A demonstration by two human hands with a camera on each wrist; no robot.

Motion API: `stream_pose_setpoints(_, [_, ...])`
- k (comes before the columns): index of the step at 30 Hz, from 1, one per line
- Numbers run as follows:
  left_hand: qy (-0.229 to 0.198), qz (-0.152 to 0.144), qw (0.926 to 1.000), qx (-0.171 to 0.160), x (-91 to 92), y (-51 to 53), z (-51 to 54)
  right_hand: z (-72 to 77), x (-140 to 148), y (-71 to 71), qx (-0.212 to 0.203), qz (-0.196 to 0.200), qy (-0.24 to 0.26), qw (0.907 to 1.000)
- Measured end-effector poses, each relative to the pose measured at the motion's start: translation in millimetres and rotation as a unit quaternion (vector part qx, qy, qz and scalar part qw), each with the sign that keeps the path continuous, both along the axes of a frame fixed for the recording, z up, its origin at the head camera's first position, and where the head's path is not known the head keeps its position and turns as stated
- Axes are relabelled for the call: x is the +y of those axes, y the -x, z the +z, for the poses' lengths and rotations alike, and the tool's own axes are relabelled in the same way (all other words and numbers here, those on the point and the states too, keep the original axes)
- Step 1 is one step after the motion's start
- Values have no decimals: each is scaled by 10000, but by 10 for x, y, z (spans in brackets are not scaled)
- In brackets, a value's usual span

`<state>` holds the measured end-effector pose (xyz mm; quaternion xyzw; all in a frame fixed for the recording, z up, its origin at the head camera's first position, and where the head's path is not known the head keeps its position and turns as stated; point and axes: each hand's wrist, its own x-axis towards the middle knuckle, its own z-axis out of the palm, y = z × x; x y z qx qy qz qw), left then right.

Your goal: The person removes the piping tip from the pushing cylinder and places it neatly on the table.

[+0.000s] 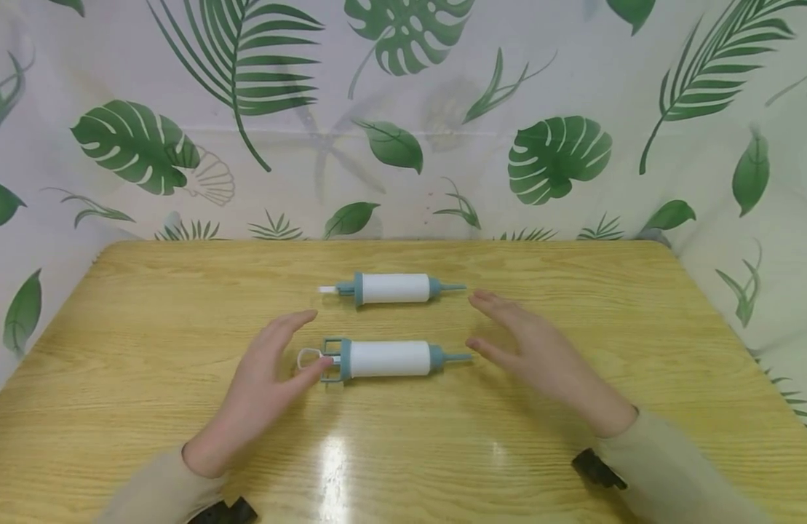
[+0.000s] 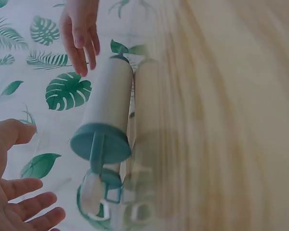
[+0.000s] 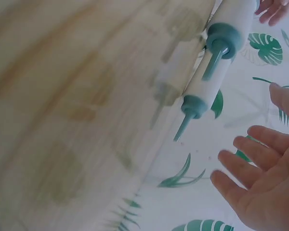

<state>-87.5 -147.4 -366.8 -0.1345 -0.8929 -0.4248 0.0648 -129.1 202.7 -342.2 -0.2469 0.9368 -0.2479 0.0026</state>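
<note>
Two white tubes with teal ends and thin teal nozzles lie side by side, nozzles pointing right: a far tube (image 1: 395, 288) and a near tube (image 1: 390, 359). The near one has a white ring handle and a teal frame at its left end. My left hand (image 1: 262, 378) is beside that handle, fingers spread, thumb tip over it; whether it touches is unclear. In the left wrist view the left hand (image 2: 14, 180) holds nothing. By the nozzle tips, my right hand (image 1: 541, 353) has its fingers extended; the right wrist view shows this hand (image 3: 265, 168) holding nothing.
The wooden table (image 1: 403, 451) spreads under both tubes. Behind it hangs a white cloth (image 1: 403, 189) printed with green leaves. Dark straps show at both sleeves, near the table's front.
</note>
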Motion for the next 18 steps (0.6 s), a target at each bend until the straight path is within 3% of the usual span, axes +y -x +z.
stream_pose_setpoints(6, [-360,54,9993,-40,110,56,-129,-43,-85,15,-419,120,662,9969])
stream_pose_setpoints(12, [-576,-22,9983,27,232,107,-200,-92,-178,48,-760,281,1327,9878])
stream_pose_setpoints(18, [-668,-176,9976,34,301,149,-273,-175,-262,96,-993,515,1673,9795])
